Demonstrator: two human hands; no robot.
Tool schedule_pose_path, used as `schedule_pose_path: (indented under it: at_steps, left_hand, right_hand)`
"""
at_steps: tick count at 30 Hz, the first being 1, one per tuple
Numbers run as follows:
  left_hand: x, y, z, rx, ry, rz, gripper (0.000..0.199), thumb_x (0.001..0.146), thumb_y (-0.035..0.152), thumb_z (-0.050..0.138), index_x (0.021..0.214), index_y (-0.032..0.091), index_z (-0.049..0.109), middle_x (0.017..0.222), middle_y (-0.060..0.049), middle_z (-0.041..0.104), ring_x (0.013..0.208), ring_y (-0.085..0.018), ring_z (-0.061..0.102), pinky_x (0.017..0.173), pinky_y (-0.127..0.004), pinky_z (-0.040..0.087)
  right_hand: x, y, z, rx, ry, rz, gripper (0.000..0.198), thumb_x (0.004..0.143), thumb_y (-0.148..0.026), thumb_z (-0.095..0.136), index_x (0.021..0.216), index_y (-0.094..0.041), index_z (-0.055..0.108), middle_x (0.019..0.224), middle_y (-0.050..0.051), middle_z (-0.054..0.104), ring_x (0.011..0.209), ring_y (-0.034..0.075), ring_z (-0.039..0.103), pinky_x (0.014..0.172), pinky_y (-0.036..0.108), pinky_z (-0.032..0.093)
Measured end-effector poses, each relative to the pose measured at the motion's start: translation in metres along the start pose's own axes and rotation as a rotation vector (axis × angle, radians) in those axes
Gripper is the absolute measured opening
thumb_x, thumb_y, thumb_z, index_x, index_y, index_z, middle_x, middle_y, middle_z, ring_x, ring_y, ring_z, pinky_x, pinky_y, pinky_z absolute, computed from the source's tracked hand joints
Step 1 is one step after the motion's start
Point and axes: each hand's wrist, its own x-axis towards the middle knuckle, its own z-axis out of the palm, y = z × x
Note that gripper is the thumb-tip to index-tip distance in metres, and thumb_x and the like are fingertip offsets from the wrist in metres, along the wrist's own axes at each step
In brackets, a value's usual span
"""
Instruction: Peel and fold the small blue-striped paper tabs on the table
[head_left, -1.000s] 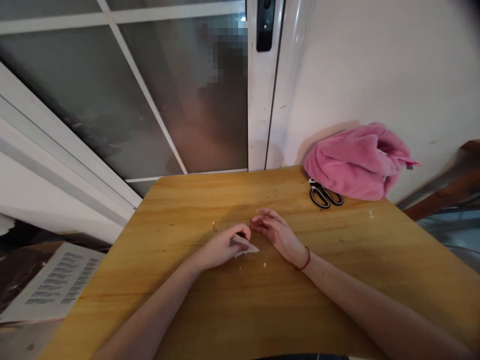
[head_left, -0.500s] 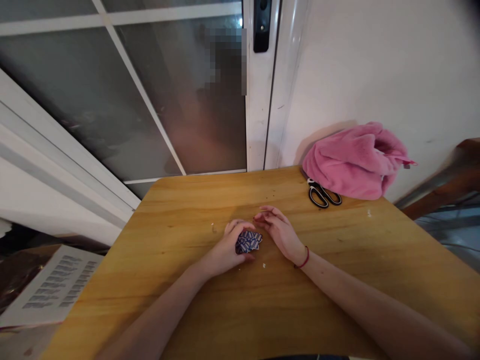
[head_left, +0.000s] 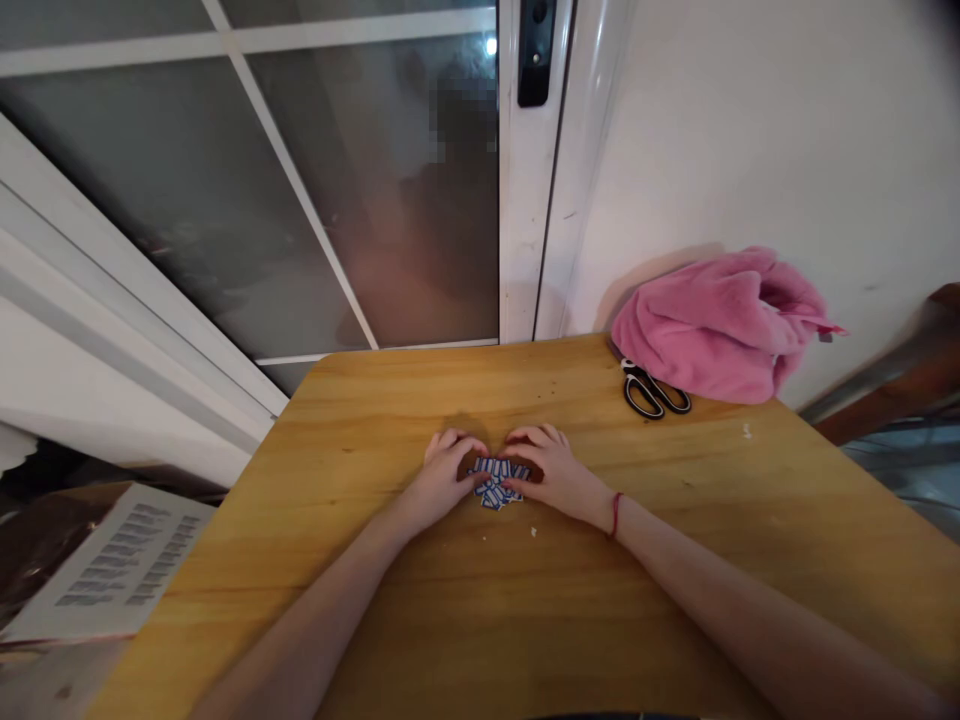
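A small loose heap of blue-and-white pieces [head_left: 495, 484], which look like cut paper slips or labels, lies on the wooden table [head_left: 450, 610]. From the left, my left hand [head_left: 448, 472] curls around the heap, its thumb on the near side and its fingers behind. My right hand [head_left: 553, 474], with a red string bracelet [head_left: 616, 512] at the wrist, curls in from the other side with its thumb over the pieces. The fingertips of both hands almost meet behind the heap. Some slips are hidden under the fingers.
Black-handled scissors [head_left: 654, 392] stick out from under a pink plush cloth or bag [head_left: 720, 325] at the back right. Tiny white scraps [head_left: 533, 531] dot the tabletop. A printed carton [head_left: 112, 565] stands left of the table. Behind is a glazed door [head_left: 375, 200].
My right hand has come left onto the pieces. The heap, mostly inside my left hand before, now lies spread between both hands. The view has shifted slightly.
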Motion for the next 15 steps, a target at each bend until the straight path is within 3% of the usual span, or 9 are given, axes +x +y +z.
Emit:
schedule_pose_path:
  at_steps: [8,15]
  left_hand:
    - [0.001,0.001,0.004,-0.277,0.038,-0.042,0.006,0.077,0.022,0.059,0.082,0.019,0.056,0.079,0.001,0.056,0.079,-0.015,0.051,0.075,-0.027,0.041]
    - [0.007,-0.008,0.003,-0.650,0.111,-0.160,0.011,0.074,0.025,0.059,0.082,0.017,0.057,0.073,0.002,0.059,0.069,-0.012,0.056,0.066,-0.023,0.044]
  right_hand:
    - [0.004,0.001,-0.001,-0.008,0.018,0.013,0.007,0.076,-0.031,0.062,0.080,-0.026,0.065,0.093,0.005,0.061,0.092,0.023,0.047,0.081,0.040,0.034]
    - [0.005,0.001,-0.003,0.174,0.083,0.105,0.012,0.080,-0.032,0.057,0.074,-0.022,0.062,0.081,0.003,0.061,0.082,0.018,0.052,0.079,0.035,0.037]
